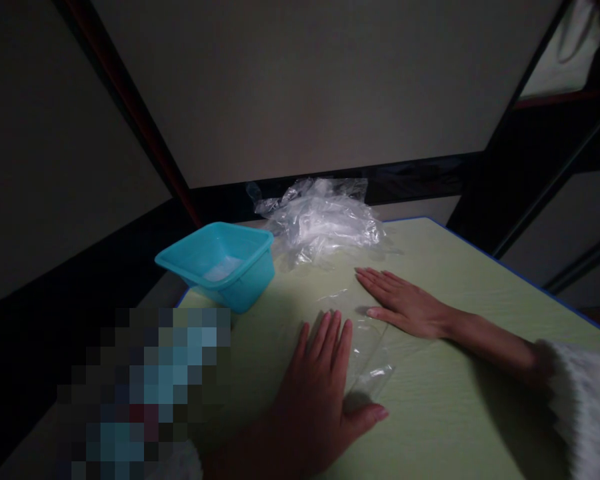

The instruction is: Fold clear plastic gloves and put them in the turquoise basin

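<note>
A clear plastic bag (367, 353) lies spread on the table, thin and see-through, with its outline hard to make out. My left hand (315, 393) rests on its near left part, palm down, fingers stretched and thumb out to the right. On the far right part of the sheet-like bag lies my right hand (405, 303), also flat, with the fingers pointing left. Neither hand grips anything. Beyond both hands sits a crumpled heap of clear plastic bags (325, 223).
A turquoise plastic basin (245, 283) stands at the table's left edge with something whitish inside. The pale green table (460, 293) has a blue edge. Light panels (305, 87) rise behind it. A blurred-out patch (165, 373) covers the lower left.
</note>
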### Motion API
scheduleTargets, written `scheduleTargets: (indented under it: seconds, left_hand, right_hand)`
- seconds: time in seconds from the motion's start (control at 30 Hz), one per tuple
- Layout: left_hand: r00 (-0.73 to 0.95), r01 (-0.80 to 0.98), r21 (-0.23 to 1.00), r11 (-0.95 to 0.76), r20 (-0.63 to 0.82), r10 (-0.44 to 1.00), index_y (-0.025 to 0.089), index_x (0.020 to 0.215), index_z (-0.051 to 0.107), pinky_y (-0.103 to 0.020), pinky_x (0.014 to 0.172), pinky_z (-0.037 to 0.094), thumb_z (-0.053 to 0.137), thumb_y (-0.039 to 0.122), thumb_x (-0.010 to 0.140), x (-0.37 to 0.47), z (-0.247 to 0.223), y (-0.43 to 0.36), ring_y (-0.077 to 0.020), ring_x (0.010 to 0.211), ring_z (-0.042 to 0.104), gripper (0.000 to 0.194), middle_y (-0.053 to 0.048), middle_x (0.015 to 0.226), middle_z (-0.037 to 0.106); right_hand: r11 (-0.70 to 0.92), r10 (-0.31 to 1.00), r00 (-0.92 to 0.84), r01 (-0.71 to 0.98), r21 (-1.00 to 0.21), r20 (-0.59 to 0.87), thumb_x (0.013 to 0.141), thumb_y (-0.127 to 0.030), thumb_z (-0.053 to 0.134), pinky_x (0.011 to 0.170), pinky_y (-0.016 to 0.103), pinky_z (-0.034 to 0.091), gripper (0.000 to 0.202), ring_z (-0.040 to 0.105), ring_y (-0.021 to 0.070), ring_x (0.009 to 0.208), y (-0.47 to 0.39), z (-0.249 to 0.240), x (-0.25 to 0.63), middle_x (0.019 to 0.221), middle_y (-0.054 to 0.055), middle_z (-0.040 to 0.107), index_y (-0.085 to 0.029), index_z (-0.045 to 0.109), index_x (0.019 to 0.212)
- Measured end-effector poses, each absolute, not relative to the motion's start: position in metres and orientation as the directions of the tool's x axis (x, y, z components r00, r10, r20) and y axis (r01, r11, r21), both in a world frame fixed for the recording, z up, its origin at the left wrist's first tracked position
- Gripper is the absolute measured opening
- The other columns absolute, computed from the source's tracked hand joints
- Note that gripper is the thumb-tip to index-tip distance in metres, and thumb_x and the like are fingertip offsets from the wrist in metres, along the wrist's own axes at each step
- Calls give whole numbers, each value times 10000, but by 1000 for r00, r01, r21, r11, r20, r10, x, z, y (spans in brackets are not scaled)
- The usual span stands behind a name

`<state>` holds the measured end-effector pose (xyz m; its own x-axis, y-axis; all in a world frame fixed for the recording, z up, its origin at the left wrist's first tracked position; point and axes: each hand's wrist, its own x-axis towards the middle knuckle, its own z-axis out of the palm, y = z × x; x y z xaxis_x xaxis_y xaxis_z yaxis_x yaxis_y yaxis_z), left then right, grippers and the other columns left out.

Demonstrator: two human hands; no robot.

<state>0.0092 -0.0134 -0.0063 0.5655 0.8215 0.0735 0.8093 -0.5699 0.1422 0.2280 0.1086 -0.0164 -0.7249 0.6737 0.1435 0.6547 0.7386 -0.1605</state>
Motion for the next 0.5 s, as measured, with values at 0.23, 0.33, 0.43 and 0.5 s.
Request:
scheduleTargets:
  seconds: [0.23,0.33,0.43,0.5]
  left_hand:
    - [602,781,159,-603,64,796,14,1404,151,-607,1050,207,525,585,789,10,-5,-16,-356,1367,85,919,-244,1472,131]
    - [629,758,174,-628,59,775,9,1402,146,-618,1039,210,515,596,787,10,-4,-17,-368,1363,87,926,-261,1466,133]
    - [661,727,185,-662,73,747,9,1399,145,-620,1028,232,518,595,782,10,-4,-19,-377,1358,110,929,-273,1459,148]
    - [682,700,184,-690,112,722,10,1390,165,-618,1016,258,542,572,773,9,-3,-19,-384,1351,146,915,-277,1449,190]
  right_hand:
    - [754,654,-748,633,-179,109,901,-593,204,1087,513,194,711,163,263,1356,121,-14,229,1477,151,211,-126,190,1436]
    - [758,647,-756,623,-195,99,895,-606,185,1089,517,184,723,154,260,1359,125,-12,229,1477,148,206,-125,194,1434]
    - [758,643,-761,617,-210,86,889,-617,167,1091,520,172,720,148,255,1361,127,-10,230,1482,133,206,-149,194,1436]
    - [754,645,-761,618,-223,73,885,-623,157,1093,518,162,734,142,259,1362,128,-9,230,1483,140,203,-139,203,1435]
